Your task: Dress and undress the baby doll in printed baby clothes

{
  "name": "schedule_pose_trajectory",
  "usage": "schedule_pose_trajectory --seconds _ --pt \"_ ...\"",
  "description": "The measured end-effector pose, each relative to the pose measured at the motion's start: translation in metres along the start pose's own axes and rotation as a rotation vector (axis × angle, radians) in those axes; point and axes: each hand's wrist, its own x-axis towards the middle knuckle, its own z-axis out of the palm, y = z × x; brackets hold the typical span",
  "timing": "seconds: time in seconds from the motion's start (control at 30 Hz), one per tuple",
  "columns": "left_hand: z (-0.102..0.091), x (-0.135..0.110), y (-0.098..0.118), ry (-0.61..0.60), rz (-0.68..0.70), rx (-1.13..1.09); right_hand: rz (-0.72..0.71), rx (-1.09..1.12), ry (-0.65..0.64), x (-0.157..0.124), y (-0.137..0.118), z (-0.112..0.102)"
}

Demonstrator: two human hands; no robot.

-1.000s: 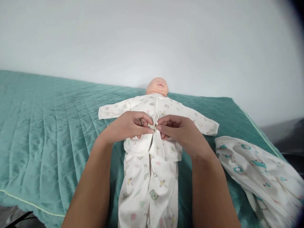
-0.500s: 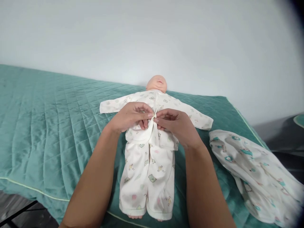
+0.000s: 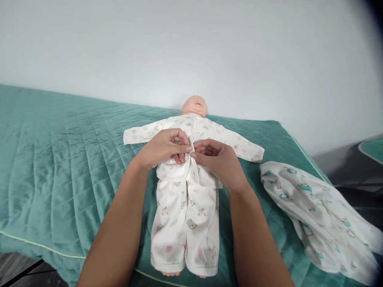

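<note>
A baby doll (image 3: 195, 106) lies on its back on a teal quilted mat (image 3: 66, 159), head toward the wall. It wears a white printed top (image 3: 209, 131) and matching trousers (image 3: 185, 223). My left hand (image 3: 166, 148) and my right hand (image 3: 217, 159) meet at the middle of the doll's chest. Both pinch the front edges of the top together with thumb and fingers closed. The fastening between my fingertips is too small to make out. The doll's sleeves spread out to either side.
A second white cloth with teal prints (image 3: 317, 215) lies crumpled on the mat at the right. A pale wall (image 3: 191, 48) runs behind. The mat's front edge (image 3: 38, 247) drops to a dark floor at lower left.
The view has pulled back, showing the doll's feet and the mat's front edge. My hands stay pinched on the top's front at the chest, shifted slightly higher on the doll.
</note>
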Motion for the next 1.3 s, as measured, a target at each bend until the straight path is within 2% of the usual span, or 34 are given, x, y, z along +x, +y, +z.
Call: schedule_pose_trajectory --seconds 0.33,0.57,0.77,0.87,0.97,1.03,1.1,1.13,1.2,1.27,1.3 --pt "0.004 0.000 0.004 0.002 -0.052 0.036 -0.101 -0.207 0.032 -0.002 0.001 0.008" --pt "0.000 0.004 -0.005 -0.014 0.042 -0.101 -0.121 -0.219 0.008 -0.003 0.002 0.008" --pt "0.002 0.004 -0.005 0.020 0.019 -0.131 -0.157 -0.545 0.027 -0.007 -0.005 0.014" --pt "0.001 0.004 -0.003 0.037 -0.021 -0.140 -0.161 -0.629 0.038 -0.008 -0.005 0.017" --pt "-0.003 0.003 0.000 0.035 -0.068 -0.112 -0.163 -0.573 0.006 -0.008 -0.002 0.015" --pt "-0.005 0.001 0.004 0.023 -0.083 -0.056 -0.165 -0.415 -0.038 -0.006 -0.001 0.010" --pt "-0.003 -0.003 0.005 0.028 -0.073 0.018 -0.182 -0.210 -0.018 -0.004 0.001 0.004" --pt "-0.001 -0.007 0.004 0.058 -0.056 0.049 -0.198 -0.123 0.037 -0.004 0.002 0.002" --pt "0.007 -0.017 -0.003 0.198 -0.006 0.103 -0.237 -0.031 0.186 -0.006 0.006 0.000" --pt "0.016 -0.034 -0.017 0.387 0.042 0.166 -0.258 -0.070 0.278 -0.015 0.012 0.003" --pt "0.021 -0.044 -0.026 0.465 0.054 0.199 -0.254 -0.124 0.284 -0.023 0.016 0.005"
